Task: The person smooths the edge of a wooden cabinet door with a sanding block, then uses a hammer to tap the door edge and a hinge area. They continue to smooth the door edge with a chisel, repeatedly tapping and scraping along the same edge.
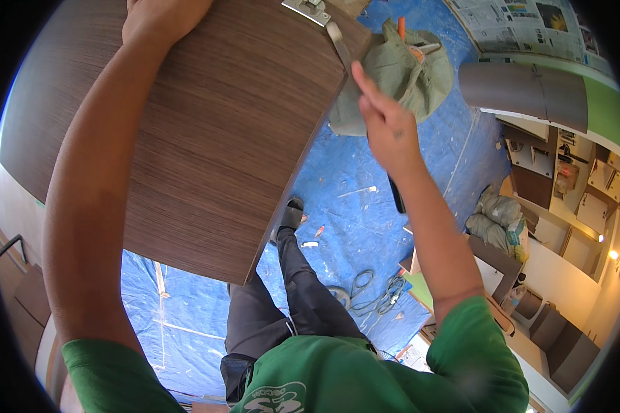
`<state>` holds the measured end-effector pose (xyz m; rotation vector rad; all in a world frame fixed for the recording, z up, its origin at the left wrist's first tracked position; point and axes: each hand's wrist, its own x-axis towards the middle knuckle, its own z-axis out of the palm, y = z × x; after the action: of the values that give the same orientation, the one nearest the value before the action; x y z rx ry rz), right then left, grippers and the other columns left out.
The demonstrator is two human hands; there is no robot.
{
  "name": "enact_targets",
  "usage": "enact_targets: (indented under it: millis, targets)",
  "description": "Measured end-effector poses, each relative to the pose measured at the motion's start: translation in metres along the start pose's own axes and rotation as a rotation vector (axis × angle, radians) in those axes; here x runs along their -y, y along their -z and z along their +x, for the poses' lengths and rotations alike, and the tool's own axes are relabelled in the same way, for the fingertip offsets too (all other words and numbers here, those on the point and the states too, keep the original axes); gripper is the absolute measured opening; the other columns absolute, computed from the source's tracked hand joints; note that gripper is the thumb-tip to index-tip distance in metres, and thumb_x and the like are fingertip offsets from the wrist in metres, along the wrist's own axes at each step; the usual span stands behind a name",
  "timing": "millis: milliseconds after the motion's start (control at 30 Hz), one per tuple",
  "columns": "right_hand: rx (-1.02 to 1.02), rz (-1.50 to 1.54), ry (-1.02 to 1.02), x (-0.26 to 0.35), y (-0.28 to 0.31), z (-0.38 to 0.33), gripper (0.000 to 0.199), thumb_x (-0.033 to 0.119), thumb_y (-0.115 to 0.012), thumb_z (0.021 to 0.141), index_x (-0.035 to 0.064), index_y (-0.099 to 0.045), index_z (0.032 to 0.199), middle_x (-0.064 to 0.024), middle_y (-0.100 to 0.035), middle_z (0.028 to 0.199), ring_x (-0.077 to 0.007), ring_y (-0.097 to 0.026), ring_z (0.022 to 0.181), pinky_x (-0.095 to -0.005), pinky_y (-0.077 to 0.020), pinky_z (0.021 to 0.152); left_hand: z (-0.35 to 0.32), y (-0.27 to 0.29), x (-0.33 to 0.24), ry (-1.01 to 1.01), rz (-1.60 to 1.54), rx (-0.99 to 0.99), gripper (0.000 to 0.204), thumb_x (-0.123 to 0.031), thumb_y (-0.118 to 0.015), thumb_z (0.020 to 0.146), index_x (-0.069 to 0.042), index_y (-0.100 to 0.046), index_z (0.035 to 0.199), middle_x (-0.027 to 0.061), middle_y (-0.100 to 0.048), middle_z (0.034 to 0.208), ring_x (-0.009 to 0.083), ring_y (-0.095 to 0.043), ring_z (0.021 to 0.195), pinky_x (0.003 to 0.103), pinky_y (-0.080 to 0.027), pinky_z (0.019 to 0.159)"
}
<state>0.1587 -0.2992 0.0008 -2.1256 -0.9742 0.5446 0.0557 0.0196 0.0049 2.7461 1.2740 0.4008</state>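
A dark brown wood-grain panel [220,138] stands tilted in front of me, its lower corner close to my legs. Near its far right corner sits a metal concealed hinge [308,9]. My left hand [167,19] lies against the panel at the top edge of the picture, which cuts off its fingers. My right hand [391,131], slightly blurred, is closed around a tool with a black handle and a metal end [337,43]. That metal end is just beside the hinge, over the panel's right edge. The handle's lower end shows below my hand.
Blue sheeting [337,255] with scraps covers the floor. A grey-green cloth bag [420,82] with tools stands beyond the panel. Coiled cable [386,292] lies right of my feet. Filled sacks [496,220] and cabinets [551,186] stand at the right.
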Motion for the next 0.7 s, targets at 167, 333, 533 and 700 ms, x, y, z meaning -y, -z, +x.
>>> enact_targets:
  millis: [167, 333, 533, 700]
  targets:
    - [-0.002, -0.022, -0.04, -0.003, 0.002, -0.001, 0.052, 0.002, -0.054, 0.103, 0.0226, -0.055, 0.151, -0.0041, -0.066, 0.091, -0.0088, -0.055, 0.08, -0.0241, -0.0495, 0.081, 0.0, -0.007, -0.003, -0.012, -0.041, 0.015, 0.073, -0.058, -0.037, 0.106, -0.006, -0.039, 0.158, 0.012, -0.033, 0.168, 0.032, -0.022, 0.157, 0.047, -0.014, 0.129]
    - [-0.029, -0.012, 0.092, -0.006, -0.005, -0.032, 0.05, 0.006, -0.054, 0.105, 0.0262, -0.056, 0.151, -0.0009, -0.05, 0.079, -0.0091, -0.049, 0.074, -0.0247, -0.0483, 0.076, -0.002, 0.0, -0.003, 0.006, -0.028, 0.024, 0.072, -0.057, -0.037, 0.107, -0.006, -0.039, 0.158, 0.0118, -0.033, 0.168, 0.0317, -0.022, 0.158, 0.046, -0.013, 0.129]
    - [-0.048, 0.027, -0.044, -0.001, 0.001, 0.021, 0.05, 0.005, -0.055, 0.104, 0.0261, -0.057, 0.15, -0.0028, -0.051, 0.076, -0.0096, -0.049, 0.071, -0.0252, -0.0479, 0.072, -0.001, 0.002, -0.008, -0.013, -0.055, 0.035, 0.072, -0.056, -0.037, 0.107, -0.006, -0.038, 0.158, 0.0123, -0.034, 0.167, 0.0322, -0.022, 0.157, 0.046, -0.013, 0.129]
    - [-0.078, -0.014, 0.093, -0.016, -0.009, -0.031, 0.051, 0.004, -0.056, 0.103, 0.0282, -0.058, 0.149, -0.003, -0.05, 0.072, -0.0095, -0.048, 0.068, -0.0253, -0.0477, 0.069, -0.001, -0.001, -0.001, 0.013, -0.014, 0.033, 0.072, -0.056, -0.037, 0.107, -0.006, -0.037, 0.159, 0.0124, -0.034, 0.167, 0.0321, -0.023, 0.157, 0.046, -0.014, 0.129]
